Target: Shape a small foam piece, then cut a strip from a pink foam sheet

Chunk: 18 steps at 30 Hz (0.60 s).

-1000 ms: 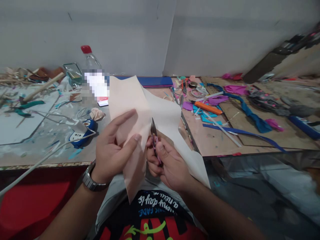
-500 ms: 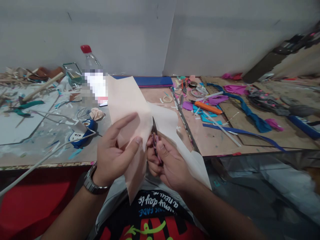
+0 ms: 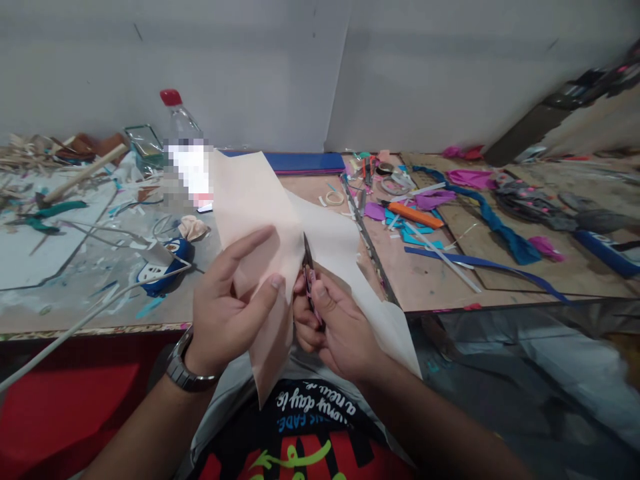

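Observation:
A large cream sheet of paper (image 3: 257, 190) is held up in front of me, partly folded, its lower corner hanging over my lap. My left hand (image 3: 237, 300) grips it from the left, thumb on the near face and fingers along the sheet. Small scissors with pink handles (image 3: 309, 283) are in my right hand (image 3: 335, 320), fingers wrapped round the loops. Their dark blades point up and lie against the paper's right edge. Behind the scissors a paler part of the paper (image 3: 330, 230) spreads to the right and down over the table edge.
Left on the table are a power strip (image 3: 163, 267) with cables, green-handled pliers (image 3: 57, 215) and a red-capped bottle (image 3: 180, 120). At the right lie an orange cutter (image 3: 413, 215), coloured scraps, a tape roll (image 3: 336, 198), a long metal strip (image 3: 367, 240) and blue ribbon (image 3: 490, 270).
Very little differs. The paper's paler part behind the scissors has shifted slightly, and the blades look a touch closer together. Both hands stay in place.

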Available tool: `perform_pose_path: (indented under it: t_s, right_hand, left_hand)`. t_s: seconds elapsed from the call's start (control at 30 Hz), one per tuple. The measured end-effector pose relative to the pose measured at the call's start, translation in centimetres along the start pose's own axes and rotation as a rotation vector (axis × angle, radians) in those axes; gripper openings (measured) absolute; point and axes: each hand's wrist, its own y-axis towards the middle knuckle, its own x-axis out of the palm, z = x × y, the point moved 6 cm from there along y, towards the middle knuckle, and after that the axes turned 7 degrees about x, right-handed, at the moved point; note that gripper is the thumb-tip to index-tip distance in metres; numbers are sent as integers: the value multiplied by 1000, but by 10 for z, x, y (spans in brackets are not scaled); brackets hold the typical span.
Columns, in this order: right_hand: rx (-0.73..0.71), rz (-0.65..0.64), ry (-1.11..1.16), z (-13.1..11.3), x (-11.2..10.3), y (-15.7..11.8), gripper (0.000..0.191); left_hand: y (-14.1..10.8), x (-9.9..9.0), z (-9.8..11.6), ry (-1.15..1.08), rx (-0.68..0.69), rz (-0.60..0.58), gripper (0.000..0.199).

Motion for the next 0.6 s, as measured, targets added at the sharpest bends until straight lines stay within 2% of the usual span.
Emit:
perform_pose_path:
  t_s: [0.27, 0.47, 0.53, 0.6]
  right_hand:
    - [1, -4, 4, 1, 1, 1, 37]
    - [6, -25, -14, 2, 0, 2, 37]
    - [16, -33, -26, 3, 0, 2, 37]
    - [20, -41, -33, 4, 0, 1, 36]
  left_hand:
    - [-3, 0, -3, -22, -34, 6, 51]
    - [1, -5, -10, -163, -58, 30, 50]
    - [7, -6, -16, -207, -96, 6, 53]
    - [13, -4, -23, -264, -144, -66, 56]
